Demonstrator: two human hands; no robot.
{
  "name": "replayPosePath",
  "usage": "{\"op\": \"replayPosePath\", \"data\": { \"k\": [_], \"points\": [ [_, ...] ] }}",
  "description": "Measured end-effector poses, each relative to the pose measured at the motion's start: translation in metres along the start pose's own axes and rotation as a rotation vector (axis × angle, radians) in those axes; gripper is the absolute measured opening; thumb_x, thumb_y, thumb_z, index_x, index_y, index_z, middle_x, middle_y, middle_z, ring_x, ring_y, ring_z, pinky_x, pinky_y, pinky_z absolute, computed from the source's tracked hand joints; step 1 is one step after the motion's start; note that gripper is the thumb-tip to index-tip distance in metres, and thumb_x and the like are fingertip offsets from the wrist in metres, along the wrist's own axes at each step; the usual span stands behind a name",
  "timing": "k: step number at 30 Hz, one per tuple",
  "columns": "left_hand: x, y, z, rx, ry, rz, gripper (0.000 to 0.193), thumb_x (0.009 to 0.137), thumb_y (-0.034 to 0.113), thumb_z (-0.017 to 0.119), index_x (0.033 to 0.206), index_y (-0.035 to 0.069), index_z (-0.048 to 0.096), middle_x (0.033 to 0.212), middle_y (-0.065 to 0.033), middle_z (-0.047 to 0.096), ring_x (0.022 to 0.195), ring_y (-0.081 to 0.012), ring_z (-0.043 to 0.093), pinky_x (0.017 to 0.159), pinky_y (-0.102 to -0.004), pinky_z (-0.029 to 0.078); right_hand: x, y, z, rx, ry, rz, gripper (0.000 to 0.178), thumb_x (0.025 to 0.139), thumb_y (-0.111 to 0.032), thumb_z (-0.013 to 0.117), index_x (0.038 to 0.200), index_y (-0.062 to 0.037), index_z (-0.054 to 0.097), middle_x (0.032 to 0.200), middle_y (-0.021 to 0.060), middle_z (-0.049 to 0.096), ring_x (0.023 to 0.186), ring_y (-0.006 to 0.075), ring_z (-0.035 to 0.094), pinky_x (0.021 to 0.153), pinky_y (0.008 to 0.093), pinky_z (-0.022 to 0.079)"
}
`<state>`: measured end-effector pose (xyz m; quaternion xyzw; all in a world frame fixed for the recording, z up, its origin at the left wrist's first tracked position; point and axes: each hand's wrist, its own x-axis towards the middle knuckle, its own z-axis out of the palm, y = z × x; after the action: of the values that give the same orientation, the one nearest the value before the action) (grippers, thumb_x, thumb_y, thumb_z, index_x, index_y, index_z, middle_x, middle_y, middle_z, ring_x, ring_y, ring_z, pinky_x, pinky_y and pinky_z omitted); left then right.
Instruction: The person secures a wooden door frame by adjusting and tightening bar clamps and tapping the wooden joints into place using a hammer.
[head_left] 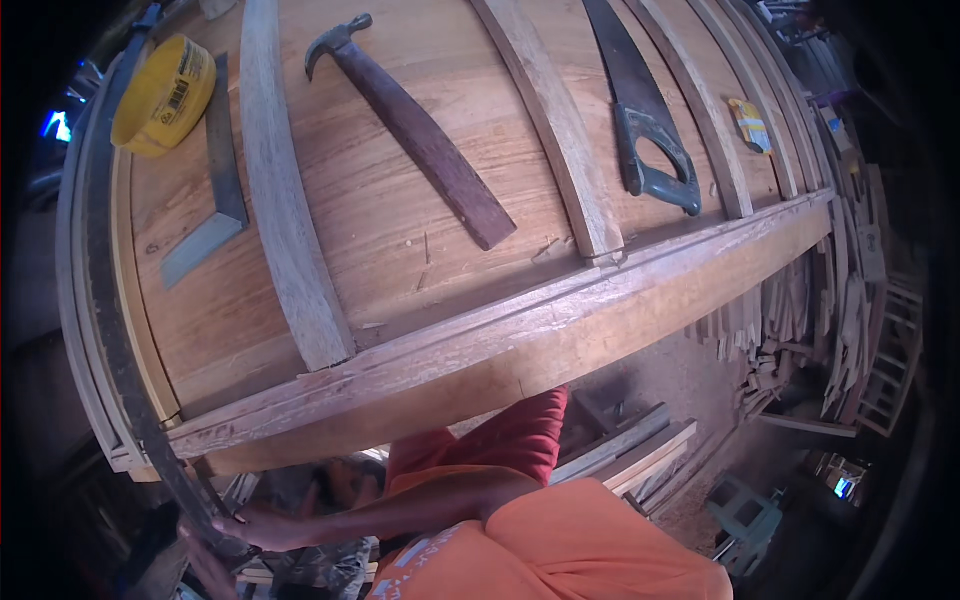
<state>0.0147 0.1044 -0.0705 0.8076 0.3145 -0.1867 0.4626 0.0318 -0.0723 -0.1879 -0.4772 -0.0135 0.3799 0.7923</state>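
A long dark metal bar clamp [105,260] runs along the left edge of a wooden panel frame [430,170]. My right hand [258,527] crosses from the right and is closed around the clamp's near end, below the frame's corner. Beside it, my left hand [205,565] is at the same end, its fingers dim and partly hidden. On the panel lie a claw hammer [420,135] with a dark wooden handle, a try square [222,180] and a yellow round tub [165,95] on its side. Farther right rests a handsaw [640,120].
Several wooden slats [280,200] cross the panel, meeting a thick front rail [520,340]. A small yellow-and-white item [750,125] sits between slats at right. Stacked offcuts [780,330], boards [630,455] and a pale green plastic stool [745,515] stand on the floor.
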Motion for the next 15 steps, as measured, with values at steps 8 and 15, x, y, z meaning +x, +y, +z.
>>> {"op": "replayPosePath", "data": {
  "k": [8,15],
  "points": [
    [0.011,-0.039,-0.026,0.061,0.094,0.058,0.076,0.114,0.057,0.036,0.164,0.001,0.032,0.155,-0.0179,0.046,0.141,-0.0279,0.052,0.114,-0.0391,0.044,-0.014,-0.014,-0.014,0.097,-0.079,0.015,0.083,0.107,-0.070,0.038,0.073,0.0020,0.062,0.057,0.0111,0.062,0.059,0.0267,0.071,0.062,0.0429,0.056],
    [0.008,-0.037,-0.029,0.118,0.057,-0.024,0.076,0.114,0.055,0.036,0.166,0.001,0.028,0.158,-0.0208,0.040,0.145,-0.0302,0.047,0.116,-0.0407,0.042,-0.015,-0.020,-0.016,0.108,-0.108,0.062,0.083,0.108,-0.069,0.038,0.074,0.0029,0.063,0.058,0.0120,0.063,0.058,0.0268,0.072,0.058,0.0421,0.055]
  ]
}}
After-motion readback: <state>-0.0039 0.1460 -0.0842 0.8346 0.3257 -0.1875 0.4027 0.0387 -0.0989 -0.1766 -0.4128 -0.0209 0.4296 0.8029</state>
